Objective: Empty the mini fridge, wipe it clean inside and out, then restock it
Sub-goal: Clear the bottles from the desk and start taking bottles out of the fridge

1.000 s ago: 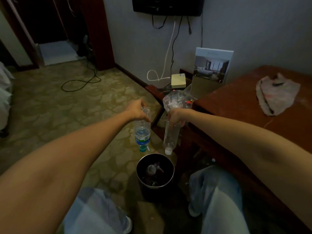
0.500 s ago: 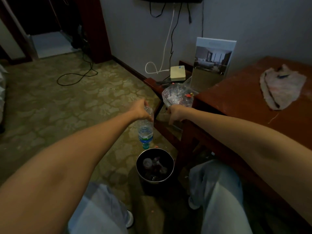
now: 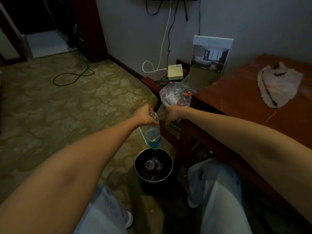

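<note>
Nearest, a round dark bin [image 3: 152, 184] stands on patterned carpet with a crumpled clear bottle [image 3: 150, 164] inside. Just above its rim hangs a ribbed clear plastic water bottle [image 3: 152, 132], green cap down, its base gripped by the left hand [image 3: 145, 115]. Right of it, the right hand [image 3: 173, 114] hangs loose-fingered and empty. Farther right, a frayed pale rag [image 3: 278, 85] lies on the reddish wooden table [image 3: 244, 102].
</note>
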A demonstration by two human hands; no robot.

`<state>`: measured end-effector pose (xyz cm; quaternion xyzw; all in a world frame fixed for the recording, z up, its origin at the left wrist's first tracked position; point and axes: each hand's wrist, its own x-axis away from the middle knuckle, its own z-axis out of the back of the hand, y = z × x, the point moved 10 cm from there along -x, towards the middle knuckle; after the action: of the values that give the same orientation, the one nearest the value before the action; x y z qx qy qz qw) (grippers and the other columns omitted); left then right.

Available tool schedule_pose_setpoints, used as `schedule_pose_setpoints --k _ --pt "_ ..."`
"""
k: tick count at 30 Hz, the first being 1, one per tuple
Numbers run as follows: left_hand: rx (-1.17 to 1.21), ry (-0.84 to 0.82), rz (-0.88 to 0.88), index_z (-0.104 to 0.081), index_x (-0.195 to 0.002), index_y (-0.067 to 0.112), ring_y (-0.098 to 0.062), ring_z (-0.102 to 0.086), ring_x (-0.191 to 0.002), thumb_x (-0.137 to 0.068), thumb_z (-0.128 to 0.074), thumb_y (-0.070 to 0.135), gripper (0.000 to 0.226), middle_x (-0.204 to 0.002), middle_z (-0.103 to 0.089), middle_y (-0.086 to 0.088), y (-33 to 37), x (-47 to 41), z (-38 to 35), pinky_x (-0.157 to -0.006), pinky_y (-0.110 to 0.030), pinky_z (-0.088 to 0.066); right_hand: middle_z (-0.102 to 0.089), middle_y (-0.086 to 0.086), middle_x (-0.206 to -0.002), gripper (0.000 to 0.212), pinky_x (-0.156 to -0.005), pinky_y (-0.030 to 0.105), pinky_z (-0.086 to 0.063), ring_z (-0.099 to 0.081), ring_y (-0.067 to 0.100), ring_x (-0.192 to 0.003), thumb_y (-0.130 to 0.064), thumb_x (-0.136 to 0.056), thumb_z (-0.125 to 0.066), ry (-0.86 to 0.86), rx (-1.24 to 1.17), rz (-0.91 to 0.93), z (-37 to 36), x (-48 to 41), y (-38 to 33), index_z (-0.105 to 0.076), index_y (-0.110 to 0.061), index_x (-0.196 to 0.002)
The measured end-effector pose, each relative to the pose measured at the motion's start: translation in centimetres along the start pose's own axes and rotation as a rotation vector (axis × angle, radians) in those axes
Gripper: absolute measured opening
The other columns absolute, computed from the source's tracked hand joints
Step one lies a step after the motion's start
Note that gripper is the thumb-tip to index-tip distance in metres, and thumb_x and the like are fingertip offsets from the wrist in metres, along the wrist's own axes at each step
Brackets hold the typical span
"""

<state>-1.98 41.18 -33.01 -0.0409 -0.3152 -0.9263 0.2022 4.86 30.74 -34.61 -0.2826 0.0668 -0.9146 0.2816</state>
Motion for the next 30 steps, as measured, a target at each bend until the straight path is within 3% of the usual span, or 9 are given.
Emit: schedule_pose_setpoints --k 5,7,9,12,25,27,30 --pt "-0.024 0.013 -0.041 -0.047 -0.125 0.010 -0.027 -0.056 -0.110 -0.067 -0.086 0.031 0.073 -0.121 -0.056 -0.011 0.7 -0.6 0.1 -0.091 -0.039 -0.050 -0.062 0.014 -0.120 0.048 -0.080 0.035 -0.054 -0.062 0.028 -0.106 -0.020 -0.084 -0.073 0.004 0.004 0.015 0.4 0.0 -0.1 -0.057 -0.006 -0.127" --pt "-0.041 -0.004 -0.039 -0.047 -0.129 0.011 -0.027 -0.056 -0.111 -0.066 -0.087 0.028 0.077 -0.124 -0.055 -0.013 0.5 -0.7 0.1 -0.093 -0.041 -0.050 -0.066 0.012 -0.101 0.044 -0.063 0.030 -0.051 -0.065 0.025 -0.086 -0.018 -0.084 -0.073 0.002 0.013 0.025 0.7 0.2 -0.2 -0.060 -0.004 -0.124" --pt "-0.055 -0.013 -0.043 -0.048 -0.129 0.012 -0.028 -0.056 -0.113 -0.067 -0.087 0.026 0.075 -0.125 -0.055 -0.013 0.4 -0.8 0.2 -0.094 -0.040 -0.050 -0.059 0.006 -0.077 0.043 -0.050 0.025 -0.042 -0.056 0.018 -0.062 -0.018 -0.085 -0.072 -0.002 0.024 0.028 0.9 0.5 -0.3 -0.060 -0.003 -0.124" --pt "-0.075 0.000 -0.053 -0.050 -0.128 0.012 -0.028 -0.055 -0.115 -0.067 -0.087 0.024 0.072 -0.126 -0.055 -0.013 0.3 -1.0 0.6 -0.094 -0.040 -0.049 -0.054 0.002 -0.070 0.044 -0.046 0.021 -0.039 -0.050 0.013 -0.057 -0.016 -0.085 -0.071 0.008 0.035 0.034 1.1 0.6 -0.4 -0.059 -0.002 -0.126" --pt "-0.076 -0.029 -0.060 -0.053 -0.127 0.015 -0.025 -0.057 -0.111 -0.070 -0.085 0.019 0.066 -0.123 -0.058 -0.010 1.7 -0.3 1.1 -0.094 -0.039 -0.050 -0.047 -0.004 -0.071 0.046 -0.032 0.009 -0.032 -0.041 0.006 -0.057 -0.011 -0.088 -0.067 0.062 0.115 0.114 2.2 2.3 -1.3 -0.053 -0.002 -0.131" --pt "-0.079 -0.039 -0.071 -0.053 -0.127 0.013 -0.025 -0.059 -0.108 -0.070 -0.085 0.018 0.065 -0.119 -0.060 -0.012 2.3 -0.2 1.1 -0.094 -0.039 -0.050 -0.055 0.001 -0.082 0.045 -0.033 0.010 -0.034 -0.046 0.010 -0.060 -0.010 -0.088 -0.065 0.074 0.135 0.112 2.8 2.7 -1.4 -0.053 -0.004 -0.131" --pt "-0.093 -0.034 -0.093 -0.052 -0.129 0.011 -0.027 -0.058 -0.110 -0.071 -0.084 0.016 0.066 -0.120 -0.059 -0.013 3.3 0.0 1.4 -0.094 -0.040 -0.050 -0.061 0.013 -0.119 0.044 -0.049 0.017 -0.041 -0.059 0.022 -0.087 -0.015 -0.089 -0.066 0.058 0.124 0.105 3.2 2.9 -1.3 -0.056 -0.007 -0.130"
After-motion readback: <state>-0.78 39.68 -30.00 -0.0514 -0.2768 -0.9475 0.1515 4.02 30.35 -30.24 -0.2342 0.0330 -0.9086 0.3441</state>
